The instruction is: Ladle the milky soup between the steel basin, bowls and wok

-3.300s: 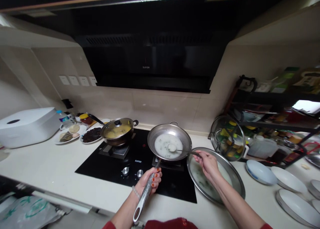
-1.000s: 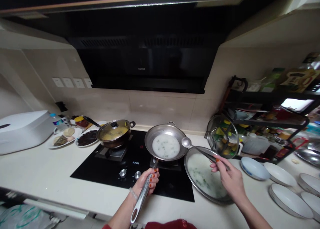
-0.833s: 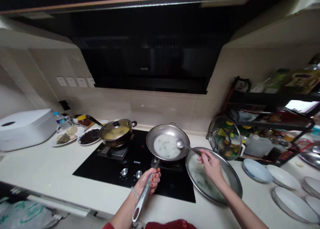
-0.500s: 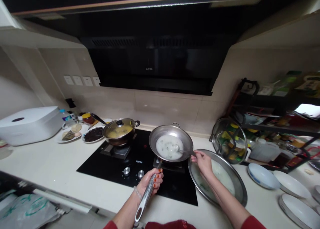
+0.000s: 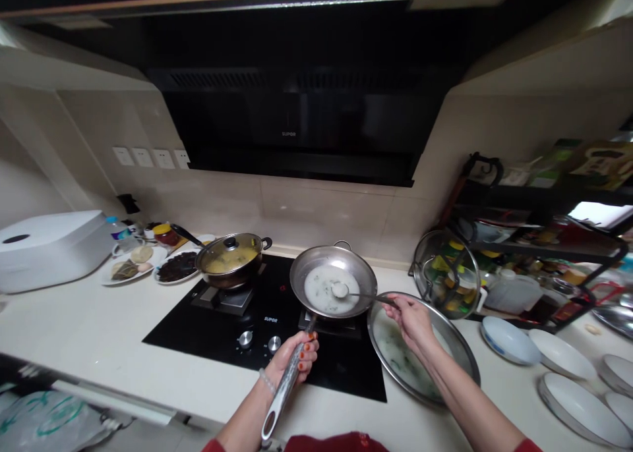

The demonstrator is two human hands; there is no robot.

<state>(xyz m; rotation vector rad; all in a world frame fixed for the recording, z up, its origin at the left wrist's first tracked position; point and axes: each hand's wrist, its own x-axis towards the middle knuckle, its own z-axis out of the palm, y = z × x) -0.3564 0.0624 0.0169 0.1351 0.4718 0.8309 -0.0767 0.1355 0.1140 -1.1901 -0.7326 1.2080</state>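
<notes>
A metal wok rests over the right burner, with white liquid and green flecks inside. Fingers of my left hand are wrapped round its long handle. My right hand grips the handle of a metal ladle, whose bowl is in the wok's white liquid. Under my right forearm is a large steel basin of similar pale liquid with greens, partly hidden by the arm.
A lidded pan sits on the left burner of the black hob. Left of it are plates of food and a white box. On the right are a glass lid, a loaded rack and several white bowls. The range hood hangs above.
My right hand has risen slightly, and the ladle bowl has moved left within the wok. The whole view has shifted a little. My left hand keeps its hold.
</notes>
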